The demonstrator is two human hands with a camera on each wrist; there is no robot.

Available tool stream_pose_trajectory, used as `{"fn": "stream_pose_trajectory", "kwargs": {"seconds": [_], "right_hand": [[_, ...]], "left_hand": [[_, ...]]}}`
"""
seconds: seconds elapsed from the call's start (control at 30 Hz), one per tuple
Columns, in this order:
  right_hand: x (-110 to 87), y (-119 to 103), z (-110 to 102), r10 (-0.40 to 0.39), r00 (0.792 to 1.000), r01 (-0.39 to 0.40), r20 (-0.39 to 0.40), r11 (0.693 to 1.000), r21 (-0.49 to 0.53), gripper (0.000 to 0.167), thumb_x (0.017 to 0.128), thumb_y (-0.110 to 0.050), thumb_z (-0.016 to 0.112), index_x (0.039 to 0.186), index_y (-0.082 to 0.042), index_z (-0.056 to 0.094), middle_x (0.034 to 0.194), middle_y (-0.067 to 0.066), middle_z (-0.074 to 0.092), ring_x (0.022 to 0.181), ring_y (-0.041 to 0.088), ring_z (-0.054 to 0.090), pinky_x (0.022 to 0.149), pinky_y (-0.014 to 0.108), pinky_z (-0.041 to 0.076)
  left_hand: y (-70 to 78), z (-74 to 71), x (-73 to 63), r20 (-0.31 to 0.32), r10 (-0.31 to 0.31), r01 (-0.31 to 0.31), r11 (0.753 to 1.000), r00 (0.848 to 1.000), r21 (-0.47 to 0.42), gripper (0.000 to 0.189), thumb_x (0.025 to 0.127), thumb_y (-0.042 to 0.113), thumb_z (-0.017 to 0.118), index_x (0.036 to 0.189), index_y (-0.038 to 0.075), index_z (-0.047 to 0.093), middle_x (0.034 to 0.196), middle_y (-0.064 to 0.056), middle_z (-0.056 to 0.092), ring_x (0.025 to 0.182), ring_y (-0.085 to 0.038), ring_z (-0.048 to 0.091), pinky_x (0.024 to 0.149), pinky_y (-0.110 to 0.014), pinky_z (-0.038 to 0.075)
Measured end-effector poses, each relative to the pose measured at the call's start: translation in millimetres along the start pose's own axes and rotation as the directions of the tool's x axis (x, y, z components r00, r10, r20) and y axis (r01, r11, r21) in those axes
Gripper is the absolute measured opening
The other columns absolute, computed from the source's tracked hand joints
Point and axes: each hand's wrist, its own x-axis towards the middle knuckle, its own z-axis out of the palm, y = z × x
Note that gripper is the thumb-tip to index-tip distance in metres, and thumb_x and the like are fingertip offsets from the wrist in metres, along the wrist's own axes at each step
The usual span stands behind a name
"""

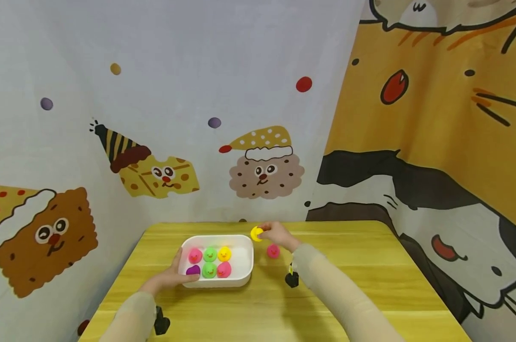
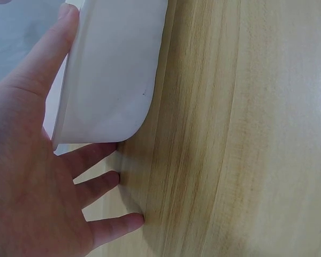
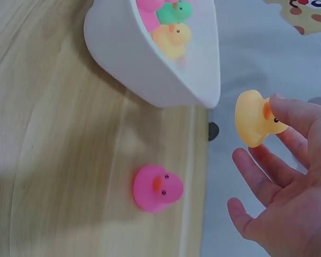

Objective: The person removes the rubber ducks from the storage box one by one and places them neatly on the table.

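A white plastic box [image 1: 242, 273] stands on the table with several small rubber ducks in it: pink, green, yellow and purple. My left hand [image 1: 171, 275] rests at its near left corner, thumb laid straight along the rim and fingers spread against the outside. Beyond the box's right end, my right hand [image 1: 279, 235] pinches a yellow rubber duck [image 3: 250, 118] between thumb and fingers, the duck tipped sideways in the right wrist view. A pink rubber duck [image 1: 273, 251] sits on the table, right of the box and below that hand.
The wooden table [image 1: 369, 285] meets a printed cloth backdrop [image 1: 176, 71] at its far edge, and the cloth rises along the right side too. Black wrist-worn pieces [image 1: 161, 321] hang by both sleeves.
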Motion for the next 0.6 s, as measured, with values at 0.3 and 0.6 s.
{"fn": "stream_pose_trajectory", "kwargs": {"seconds": [0.3,0.6], "right_hand": [[-3.2,4.7,-16.2,0.015,0.999,-0.016,-0.032,1.0,-0.027,0.037,0.088,-0.01,0.07,0.121,0.006,0.063,0.118,0.017,0.065,0.1,0.024,0.061,0.089,0.036,0.052],[-11.1,14.3,-30.0,-0.024,0.999,0.023,-0.032,0.999,-0.039,0.036,0.087,-0.01,0.069,0.118,0.007,0.064,0.114,0.016,0.066,0.098,0.023,0.061,0.087,0.035,0.052]], "left_hand": [[4.2,0.3,-2.5,0.007,-0.004,0.004,1.0,1.0,0.015,0.131,0.075,0.057,0.075,0.151,0.013,-0.021,0.156,-0.03,-0.008,0.138,-0.056,0.005,0.105,-0.073,0.007],[7.4,2.0,-8.5,-0.005,0.058,-0.058,0.998,0.998,0.03,0.129,0.076,0.056,0.075,0.151,0.011,-0.021,0.154,-0.034,-0.005,0.136,-0.059,0.005,0.103,-0.074,0.009]]}}
